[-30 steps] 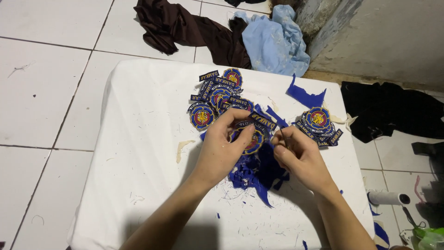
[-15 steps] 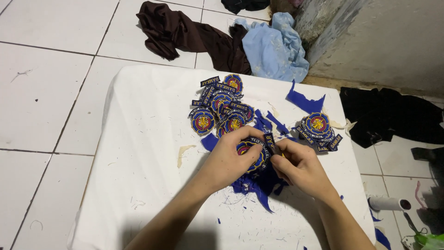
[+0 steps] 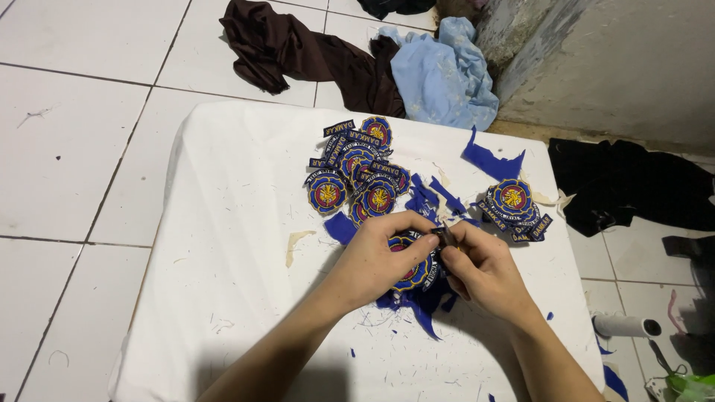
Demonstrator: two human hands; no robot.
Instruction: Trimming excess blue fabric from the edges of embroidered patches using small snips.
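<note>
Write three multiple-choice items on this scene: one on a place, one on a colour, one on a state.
1. Where does the larger pile of patches lie on the white board?
A. beyond the left hand
B. on the floor tiles
C. under the blue cloth

2. What colour are the fabric scraps on the board?
A. red
B. dark blue
C. green

3. What is the right hand doing?
A. resting flat and empty
B. lifting the brown cloth
C. pinching a small tool at the patch under the left hand

Key: 1 A, the pile sits farther up the board than the hand. 2 B, the offcuts are dark blue. 3 C, its fingers close on a thin dark tool at the patch.
</note>
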